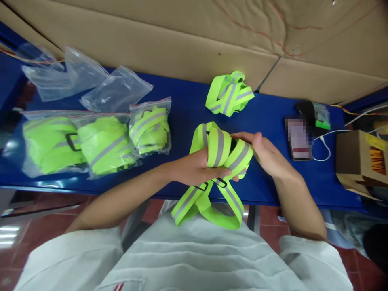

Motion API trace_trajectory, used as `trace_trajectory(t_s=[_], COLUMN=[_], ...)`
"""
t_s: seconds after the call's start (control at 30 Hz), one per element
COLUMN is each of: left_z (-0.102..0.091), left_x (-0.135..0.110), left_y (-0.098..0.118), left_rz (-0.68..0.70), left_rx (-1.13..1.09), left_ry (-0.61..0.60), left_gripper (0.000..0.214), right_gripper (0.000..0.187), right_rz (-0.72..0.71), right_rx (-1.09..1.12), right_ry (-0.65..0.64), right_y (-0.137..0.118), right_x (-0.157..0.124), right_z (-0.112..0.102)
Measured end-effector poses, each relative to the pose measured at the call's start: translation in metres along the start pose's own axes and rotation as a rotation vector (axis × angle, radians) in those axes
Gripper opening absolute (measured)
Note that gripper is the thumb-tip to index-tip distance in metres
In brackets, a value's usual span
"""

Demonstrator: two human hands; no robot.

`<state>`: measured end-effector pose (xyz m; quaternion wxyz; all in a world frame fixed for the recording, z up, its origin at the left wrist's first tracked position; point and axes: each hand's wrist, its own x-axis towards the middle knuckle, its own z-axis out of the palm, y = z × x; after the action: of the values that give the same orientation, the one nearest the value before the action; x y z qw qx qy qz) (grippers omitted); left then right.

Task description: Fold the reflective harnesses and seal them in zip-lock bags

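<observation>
In front of my body I hold a neon yellow-green reflective strap vest (220, 147) with grey stripes, folded into a loose bundle. My left hand (197, 167) is closed around its left and lower side, thumb across the front. At the bundle's right side, my right hand (266, 151) grips it, with fingers reaching behind and partly hidden. Black buckles (222, 182) show below my left hand. From there, loose strap loops (209, 212) hang past the table edge toward my lap. Just beyond lies a second bundled strap vest (230, 93), touched by neither hand.
Several bagged strap vests (104, 145) lie on the blue table (184, 93) at left, with clear plastic bags (118, 89) behind them. To the right are a phone (298, 137), a white cable (325, 147) and an open cardboard box (351, 157). Large brown cartons (169, 44) line the back.
</observation>
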<state>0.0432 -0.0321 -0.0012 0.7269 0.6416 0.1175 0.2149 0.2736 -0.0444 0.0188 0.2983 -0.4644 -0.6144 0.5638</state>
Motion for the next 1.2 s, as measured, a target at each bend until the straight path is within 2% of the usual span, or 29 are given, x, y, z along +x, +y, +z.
trace_trajectory(t_s=[0.13, 0.23, 0.33, 0.4, 0.53, 0.6, 0.67, 0.77, 0.83, 0.93, 1.03, 1.1, 1.2], left_z=[-0.001, -0.001, -0.001, -0.002, -0.003, -0.004, -0.004, -0.005, -0.005, -0.005, -0.005, -0.005, -0.004], left_x=[0.001, 0.001, 0.000, -0.001, 0.000, 0.000, -0.001, -0.002, -0.004, -0.005, -0.005, -0.003, 0.000], left_y=[0.001, 0.000, 0.000, 0.000, 0.002, 0.002, 0.001, 0.001, 0.001, 0.002, 0.004, 0.006, 0.005], left_rz=[0.022, 0.001, -0.046, -0.087, -0.137, -0.158, -0.185, -0.244, -0.300, -0.338, -0.285, -0.255, -0.213], left_rx=[0.141, 0.194, 0.159, 0.119, 0.042, 0.040, 0.072, 0.157, 0.210, 0.219, 0.156, 0.140, 0.129], left_ry=[-0.024, -0.028, -0.063, -0.094, -0.074, -0.081, -0.122, -0.176, -0.180, -0.174, -0.214, -0.214, -0.144], left_gripper=[0.022, 0.027, 0.032, 0.031, 0.023, 0.023, 0.024, 0.026, 0.028, 0.032, 0.031, 0.030, 0.026], right_gripper=[0.083, 0.069, 0.068, 0.062, 0.046, 0.053, 0.068, 0.089, 0.093, 0.096, 0.089, 0.075, 0.047], right_rz=[-0.193, -0.294, -0.334, -0.290, -0.065, -0.107, -0.243, -0.339, -0.344, -0.355, -0.318, -0.233, -0.075], right_rx=[-0.238, -0.374, -0.397, -0.331, -0.096, -0.158, -0.333, -0.526, -0.557, -0.498, -0.382, -0.273, -0.054], right_ry=[-0.020, 0.002, -0.038, -0.049, -0.084, -0.078, -0.091, -0.191, -0.228, -0.217, -0.210, -0.198, -0.141], right_y=[-0.004, -0.005, -0.006, -0.007, -0.007, -0.005, -0.003, 0.000, 0.002, 0.003, -0.001, -0.003, -0.002], right_x=[-0.007, -0.006, -0.006, -0.008, -0.009, -0.009, -0.009, -0.011, -0.012, -0.013, -0.012, -0.011, -0.012], right_z=[0.006, 0.011, 0.013, 0.014, 0.019, 0.018, 0.015, 0.009, 0.008, 0.009, 0.012, 0.015, 0.018])
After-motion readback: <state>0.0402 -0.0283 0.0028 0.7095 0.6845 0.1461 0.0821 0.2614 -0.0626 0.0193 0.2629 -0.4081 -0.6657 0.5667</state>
